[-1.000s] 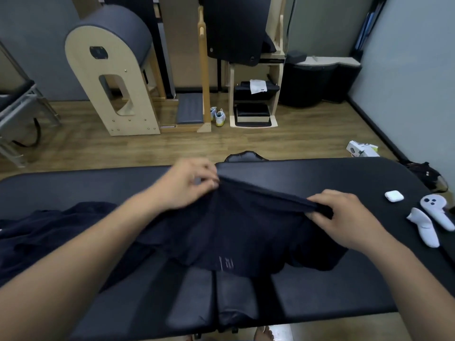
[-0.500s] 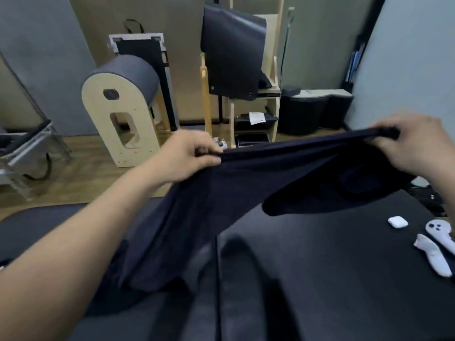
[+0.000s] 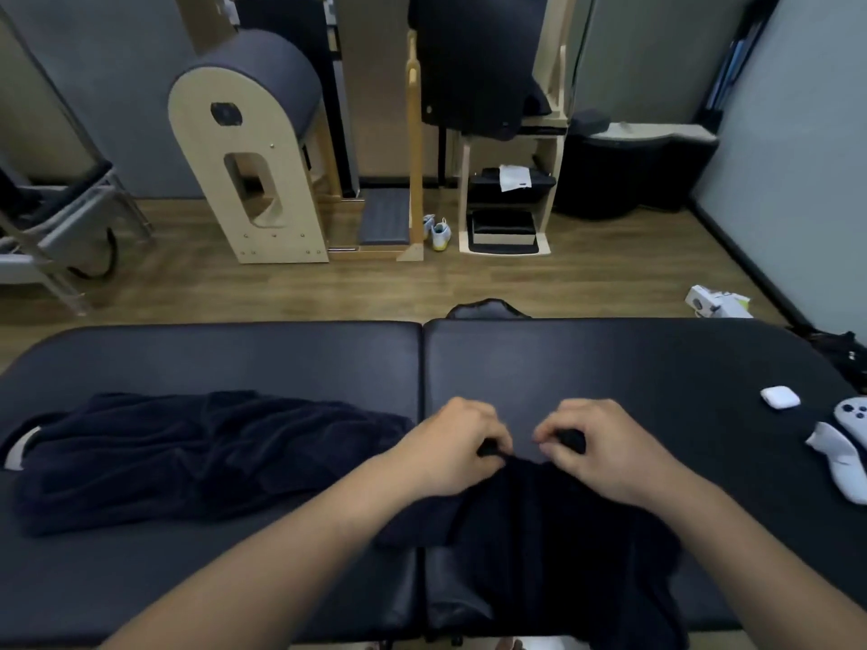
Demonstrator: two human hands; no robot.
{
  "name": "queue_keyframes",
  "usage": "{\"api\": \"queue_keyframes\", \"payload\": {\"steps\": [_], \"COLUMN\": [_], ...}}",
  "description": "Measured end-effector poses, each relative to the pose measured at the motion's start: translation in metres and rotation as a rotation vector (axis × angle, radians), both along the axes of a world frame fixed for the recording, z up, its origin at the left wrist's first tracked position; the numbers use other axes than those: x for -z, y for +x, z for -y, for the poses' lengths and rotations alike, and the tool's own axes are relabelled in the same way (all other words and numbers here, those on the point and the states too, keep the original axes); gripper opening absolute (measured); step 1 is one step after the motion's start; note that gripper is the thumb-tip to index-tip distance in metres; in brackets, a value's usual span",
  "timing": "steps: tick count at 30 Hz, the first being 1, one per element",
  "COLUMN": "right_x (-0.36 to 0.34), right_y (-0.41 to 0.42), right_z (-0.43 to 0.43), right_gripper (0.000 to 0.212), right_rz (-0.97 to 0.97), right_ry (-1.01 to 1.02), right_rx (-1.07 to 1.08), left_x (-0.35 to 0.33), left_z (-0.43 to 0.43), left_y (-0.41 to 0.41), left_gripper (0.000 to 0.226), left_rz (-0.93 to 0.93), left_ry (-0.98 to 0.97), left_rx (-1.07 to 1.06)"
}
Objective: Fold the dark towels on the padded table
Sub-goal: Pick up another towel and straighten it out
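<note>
At the near edge of the padded table, a dark towel is seen, and part of it hangs over the side. Its top edge is pinched by both hands, which are held close together but not touching. The left hand is curled tight on one bit of the edge. The right hand is curled tight on the bit just beside it. To the left, a heap of dark towels is spread out on the table, with something small and white tucked at its far left end. Over on the right, a little white case and two white controllers are laid on the table, well apart from the hands. Past the table, a wooden floor is seen. A pair of white shoes is set on it, between a big wooden barrel with a dark padded top and a wooden stand with dark mats.
</note>
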State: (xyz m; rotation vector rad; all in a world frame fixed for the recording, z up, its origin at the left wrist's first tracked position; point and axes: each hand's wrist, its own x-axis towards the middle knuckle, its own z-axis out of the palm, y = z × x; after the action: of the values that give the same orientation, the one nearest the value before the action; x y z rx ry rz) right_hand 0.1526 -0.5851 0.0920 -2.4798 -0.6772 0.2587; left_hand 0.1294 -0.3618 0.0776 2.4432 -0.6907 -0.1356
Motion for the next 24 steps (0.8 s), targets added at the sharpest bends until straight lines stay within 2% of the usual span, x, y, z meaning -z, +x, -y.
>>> {"api": "queue_keyframes", "payload": {"steps": [2,4,7,11,12,17,21,24], "right_x": [0.011,0.014,0.014,0.015,0.015,-0.011,-0.051,-0.078], "right_y": [-0.012,-0.019,-0.02,-0.016,-0.015,-0.011,-0.003,0.002], "right_z": [-0.005,-0.014,-0.02,-0.015,-0.013,-0.004,0.015,0.036], "right_gripper": [0.035,0.041,0.024,0.008,0.004,0.022,0.014,0.014], "right_rz": [-0.087,-0.184,-0.228,-0.102,-0.086,0.001,0.126,0.199], "right_ry": [0.02,0.038,0.078,0.075,0.066,-0.026,-0.061,-0.151], "right_rx": [-0.019,-0.062,-0.054,0.039,0.051,0.027,0.013,0.058], "left_x": [0.007,0.009,0.007,-0.001,-0.002,0.01,0.033,0.045], "left_z": [0.001,0.007,0.009,0.003,0.001,-0.01,-0.032,-0.052], "left_y": [-0.011,-0.014,-0.008,0.0,0.002,0.01,0.017,0.02], "left_gripper": [0.018,0.022,0.023,0.015,0.013,0.012,0.019,0.026], "left_rz": [-0.028,-0.01,0.012,0.037,0.031,0.063,0.267,0.26], "left_ry": [-0.039,-0.096,-0.156,-0.141,-0.115,0.133,0.422,0.581], "left_rx": [0.012,-0.005,-0.053,0.028,0.052,0.199,0.197,0.19]}}
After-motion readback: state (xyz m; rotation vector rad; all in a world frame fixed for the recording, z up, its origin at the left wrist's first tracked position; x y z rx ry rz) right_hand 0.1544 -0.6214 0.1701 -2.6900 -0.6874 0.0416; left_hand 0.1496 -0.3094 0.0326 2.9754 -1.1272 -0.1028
